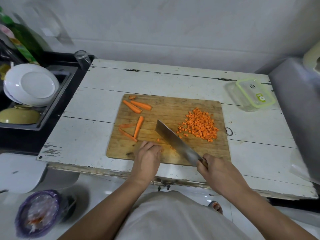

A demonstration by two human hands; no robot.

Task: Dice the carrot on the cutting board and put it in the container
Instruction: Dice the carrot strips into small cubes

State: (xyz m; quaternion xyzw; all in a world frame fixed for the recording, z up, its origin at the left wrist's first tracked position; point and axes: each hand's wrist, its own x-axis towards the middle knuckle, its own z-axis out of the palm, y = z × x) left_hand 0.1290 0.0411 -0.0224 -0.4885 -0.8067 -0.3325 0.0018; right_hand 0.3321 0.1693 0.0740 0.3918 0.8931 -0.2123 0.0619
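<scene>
Right hand (213,168) grips steel cleaver (174,142); orange cubes (200,126) heaped, wooden board (173,108).

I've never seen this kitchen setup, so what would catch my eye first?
The heap of orange carrot dice on the right of the cutting board. Next, the cleaver slanting across the board's near edge, gripped by the right hand beside the left hand. Uncut carrot strips lie at the board's left.

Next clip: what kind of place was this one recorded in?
Most likely a small home kitchen. A sink at the left holds stacked white bowls, a wooden cutting board carries diced carrot on a worn white table, and the right hand holds a cleaver.
</scene>
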